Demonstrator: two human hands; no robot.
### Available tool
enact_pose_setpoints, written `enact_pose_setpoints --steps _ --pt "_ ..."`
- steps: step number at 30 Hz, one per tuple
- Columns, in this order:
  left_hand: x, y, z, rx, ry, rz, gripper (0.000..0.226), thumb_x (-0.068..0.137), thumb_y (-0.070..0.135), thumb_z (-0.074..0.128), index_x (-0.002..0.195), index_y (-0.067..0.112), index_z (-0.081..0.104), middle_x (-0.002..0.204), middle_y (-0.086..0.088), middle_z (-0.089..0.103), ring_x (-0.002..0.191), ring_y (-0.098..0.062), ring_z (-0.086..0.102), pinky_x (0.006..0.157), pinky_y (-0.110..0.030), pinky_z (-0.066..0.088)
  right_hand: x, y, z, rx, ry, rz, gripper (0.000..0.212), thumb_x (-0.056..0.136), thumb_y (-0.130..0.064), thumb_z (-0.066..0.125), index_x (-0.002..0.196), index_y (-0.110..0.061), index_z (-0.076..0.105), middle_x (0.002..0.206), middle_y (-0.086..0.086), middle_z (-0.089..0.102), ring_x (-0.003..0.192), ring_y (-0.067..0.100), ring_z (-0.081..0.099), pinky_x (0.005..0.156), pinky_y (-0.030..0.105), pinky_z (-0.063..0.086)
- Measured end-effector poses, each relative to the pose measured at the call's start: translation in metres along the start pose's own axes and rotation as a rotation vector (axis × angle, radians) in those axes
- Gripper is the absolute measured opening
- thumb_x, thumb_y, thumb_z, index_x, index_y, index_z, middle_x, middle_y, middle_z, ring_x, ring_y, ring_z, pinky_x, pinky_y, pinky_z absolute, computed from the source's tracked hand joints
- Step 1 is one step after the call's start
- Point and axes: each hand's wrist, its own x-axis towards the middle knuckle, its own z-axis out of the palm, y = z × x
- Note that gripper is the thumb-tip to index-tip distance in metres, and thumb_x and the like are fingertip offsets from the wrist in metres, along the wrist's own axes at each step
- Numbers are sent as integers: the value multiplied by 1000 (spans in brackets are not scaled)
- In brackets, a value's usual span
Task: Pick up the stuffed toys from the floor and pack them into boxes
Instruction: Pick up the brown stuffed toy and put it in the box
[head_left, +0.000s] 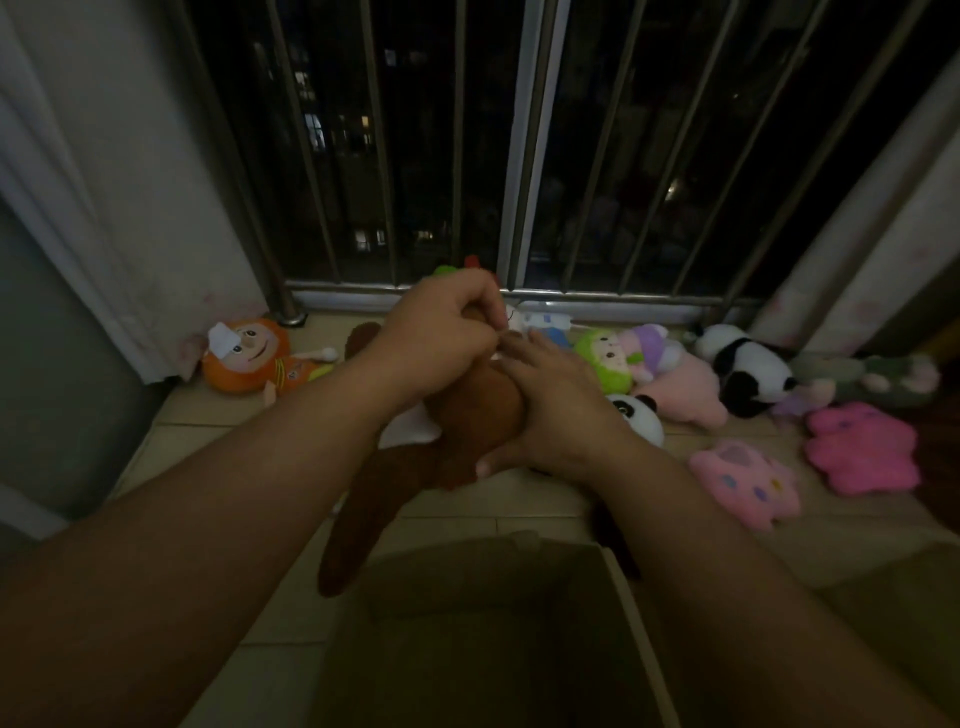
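Both hands hold a brown stuffed toy (467, 426) with long limbs in mid-air above the floor. My left hand (441, 332) grips its upper part with curled fingers. My right hand (550, 410) wraps around its body, thumb underneath. One brown limb (358, 525) hangs down toward an open cardboard box (467, 639) right below. On the floor lie an orange doll (254, 358), a green doll (605, 361), a pink plush (685, 389), two pandas (748, 374) (639, 415), and pink star toys (748, 480) (862, 447).
A barred window (519, 156) with a metal rail runs behind the toys. Curtains hang at the left (104, 182) and right (857, 270). The floor is tiled (218, 447). A second cardboard flap (893, 597) shows at the lower right.
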Motion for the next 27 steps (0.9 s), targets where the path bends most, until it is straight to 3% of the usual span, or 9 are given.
enact_pose_setpoints --steps 3,5,7,11,14,18,21,24,27 --pt "-4 4 5 -111 -99 -48 28 70 -10 56 71 18 59 65 5 55 64 -8 55 60 -26 45 -11 -4 -2 149 -42 -30 81 50 -56 80 123 -43 48 124 -11 57 117 22 48 101 47 41" --pt "-7 6 9 -84 -170 -55 22 73 -7 57 72 15 61 65 6 57 61 0 54 59 -19 43 -19 -5 -3 171 -69 -36 62 55 -44 80 112 -36 55 104 -9 63 96 19 59 83 42 52" --pt "-8 7 8 -118 -224 -77 14 79 2 58 74 14 63 72 0 61 69 -4 58 63 -20 44 -28 -10 -12 215 -124 -19 51 60 -35 80 107 -34 58 96 -9 65 84 14 62 74 42 56" --pt "-5 5 -9 -279 -212 -128 17 75 26 57 67 25 72 80 1 68 88 -21 62 81 -39 48 -41 -24 -45 210 -188 -44 45 65 -45 78 105 -43 55 96 -15 65 90 8 61 81 36 55" --pt "-7 8 -17 -269 -269 -98 17 70 36 60 72 26 74 90 -2 68 95 -26 61 90 -47 46 -47 -36 -69 203 -269 -44 41 66 -52 75 100 -48 51 94 -17 63 87 4 61 79 32 56" --pt "-11 9 -17 -163 -319 -69 16 70 37 60 71 30 74 97 -4 68 104 -28 60 99 -52 43 -50 -46 -74 190 -351 -40 37 67 -53 74 97 -38 58 90 -14 65 83 2 62 77 29 56" --pt "-17 -5 -3 50 -370 -59 25 69 40 61 74 19 75 94 -8 69 100 -28 61 96 -51 44 -50 -43 -53 210 -457 7 38 66 -51 78 96 -32 64 87 -13 69 80 2 65 76 28 56" --pt "-29 -28 16 217 -449 -183 22 82 21 61 88 2 71 92 -12 66 92 -28 60 84 -43 49 -55 -38 -19 222 -560 21 42 66 -50 79 101 -31 66 93 -14 69 85 3 64 83 26 53" --pt "-38 -35 24 243 -547 -228 16 81 18 62 84 6 72 86 -5 67 84 -19 59 67 -32 46 -59 -41 0 222 -599 7 41 67 -50 79 101 -32 63 98 -14 65 89 6 61 80 23 49"
